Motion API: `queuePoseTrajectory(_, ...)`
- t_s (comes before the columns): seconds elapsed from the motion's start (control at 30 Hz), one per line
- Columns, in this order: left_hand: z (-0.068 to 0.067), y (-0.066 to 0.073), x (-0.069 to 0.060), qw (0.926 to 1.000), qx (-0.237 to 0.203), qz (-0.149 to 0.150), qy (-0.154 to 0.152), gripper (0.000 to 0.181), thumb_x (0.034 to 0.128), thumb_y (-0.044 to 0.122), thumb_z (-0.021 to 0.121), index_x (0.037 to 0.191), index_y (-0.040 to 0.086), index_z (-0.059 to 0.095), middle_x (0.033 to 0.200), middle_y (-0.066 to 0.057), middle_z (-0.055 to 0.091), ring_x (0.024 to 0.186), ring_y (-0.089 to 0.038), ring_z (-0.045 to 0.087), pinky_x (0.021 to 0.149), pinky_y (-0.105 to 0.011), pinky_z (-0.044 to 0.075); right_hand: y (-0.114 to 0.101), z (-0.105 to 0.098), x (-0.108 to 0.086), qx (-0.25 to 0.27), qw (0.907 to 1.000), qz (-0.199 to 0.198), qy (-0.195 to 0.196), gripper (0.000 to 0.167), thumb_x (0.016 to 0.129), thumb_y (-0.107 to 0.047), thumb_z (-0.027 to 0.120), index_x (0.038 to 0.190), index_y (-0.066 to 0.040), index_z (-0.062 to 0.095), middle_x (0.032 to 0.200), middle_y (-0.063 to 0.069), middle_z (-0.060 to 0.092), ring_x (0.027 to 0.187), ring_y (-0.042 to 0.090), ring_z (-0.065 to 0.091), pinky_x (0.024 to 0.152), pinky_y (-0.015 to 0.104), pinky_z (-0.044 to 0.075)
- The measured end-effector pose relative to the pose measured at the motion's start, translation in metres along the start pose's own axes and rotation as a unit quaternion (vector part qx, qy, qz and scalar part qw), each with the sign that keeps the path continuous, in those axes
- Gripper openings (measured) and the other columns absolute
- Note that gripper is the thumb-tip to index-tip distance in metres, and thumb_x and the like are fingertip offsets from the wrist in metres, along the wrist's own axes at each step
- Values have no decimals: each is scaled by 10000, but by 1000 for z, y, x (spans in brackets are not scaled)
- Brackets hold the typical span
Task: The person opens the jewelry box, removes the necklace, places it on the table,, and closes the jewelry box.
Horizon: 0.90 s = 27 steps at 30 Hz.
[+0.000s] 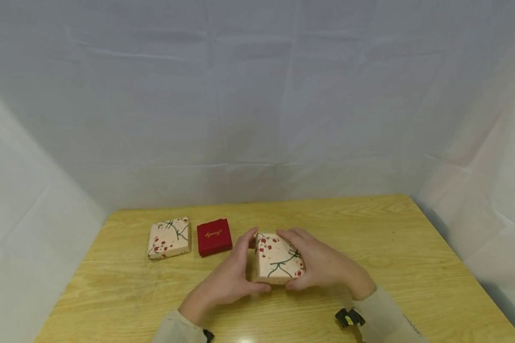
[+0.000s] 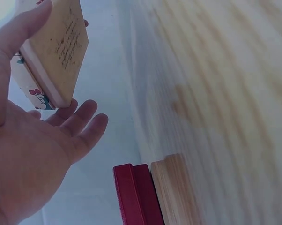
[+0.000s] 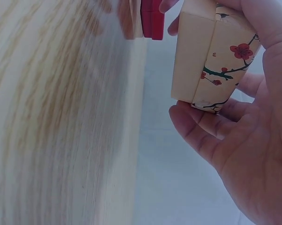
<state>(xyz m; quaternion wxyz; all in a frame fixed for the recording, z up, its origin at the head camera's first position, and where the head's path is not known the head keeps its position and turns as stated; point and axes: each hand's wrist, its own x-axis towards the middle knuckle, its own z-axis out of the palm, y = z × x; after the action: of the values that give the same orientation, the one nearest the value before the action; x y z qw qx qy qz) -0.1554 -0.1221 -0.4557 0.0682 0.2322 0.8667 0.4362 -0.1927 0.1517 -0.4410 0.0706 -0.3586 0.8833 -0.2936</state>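
Note:
Between both hands is a small cream gift box (image 1: 278,259) with red blossoms and green branches on its lid. It is lifted off the table, and its underside with small printed writing faces the left wrist view. My left hand (image 1: 232,275) grips its left side, thumb at the near edge and fingers toward the far corner. On the other side my right hand (image 1: 322,261) holds it likewise, thumb near and fingers at the far edge. The right wrist view shows the patterned lid (image 3: 230,61) over a plain cream base (image 3: 193,51).
To the left of the hands, a red box (image 1: 214,237) with gold lettering lies on the wooden table (image 1: 403,267). Further left lies a second blossom-patterned box (image 1: 169,239). White cloth (image 1: 257,105) hangs behind the table and at both sides.

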Motion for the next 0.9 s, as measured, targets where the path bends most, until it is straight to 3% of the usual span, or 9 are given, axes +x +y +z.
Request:
queuePoseTrajectory(0.27, 0, 3, -1, 10000, 7, 42, -23, 1280, 795, 315, 968, 1701, 208, 72, 1642, -106, 345, 1524, -300, 350, 1223, -540, 328, -1, 1, 0, 51, 9999, -69, -101, 1168, 707, -427, 958, 1663, -193, 328, 1499, -19, 463, 1262, 104, 518, 1090, 394, 496)
queuePoseTrajectory(0.6, 0, 2, -1, 9999, -120, -57, -34, 1290, 802, 332, 960, 1708, 162, 58, 1624, -120, 371, 1495, -323, 395, 1214, -540, 345, 0, 2, 0, 51, 10000, -31, -13, 1188, 707, -422, 969, 1672, -202, 311, 1552, -18, 441, 1307, 115, 507, 1104, 407, 483)
queuePoseTrajectory(0.9, -1, 0, -1, 9997, -184, -152, -89, 1274, 821, 340, 945, 1711, 157, 52, 1664, -118, 317, 1520, -320, 359, 1224, -532, 325, -1, -2, 1, 25, 9999, -18, 97, 1219, 685, -434, 985, 1671, -175, 316, 1601, 8, 424, 1362, 154, 489, 1129, 432, 462)
